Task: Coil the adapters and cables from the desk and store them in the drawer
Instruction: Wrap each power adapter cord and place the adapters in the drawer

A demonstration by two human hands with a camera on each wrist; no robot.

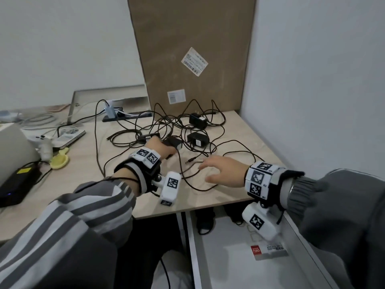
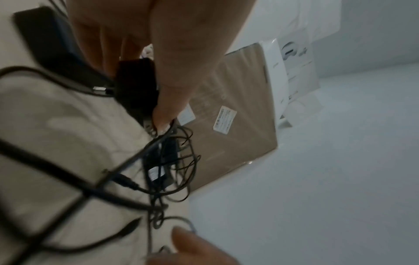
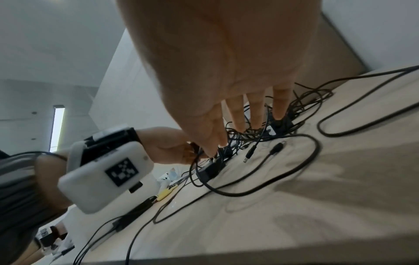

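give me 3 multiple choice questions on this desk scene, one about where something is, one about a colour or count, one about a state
1. Where does the cardboard box stand?
A. at the back of the desk, upright against the wall
B. inside the drawer
C. flat on the floor

2. What colour are the tangled cables?
A. white
B. black
C. red

3. What state is the drawer in?
A. shut
B. pulled open under the desk edge
C. taken out and set on the desk

Answers:
1. A, the head view shows it rising upright behind the cables, at the far end of the desk.
2. B, every cable in the tangle is black, like the adapters among them.
3. B, its pale inside shows below the desk edge, under the right hand.
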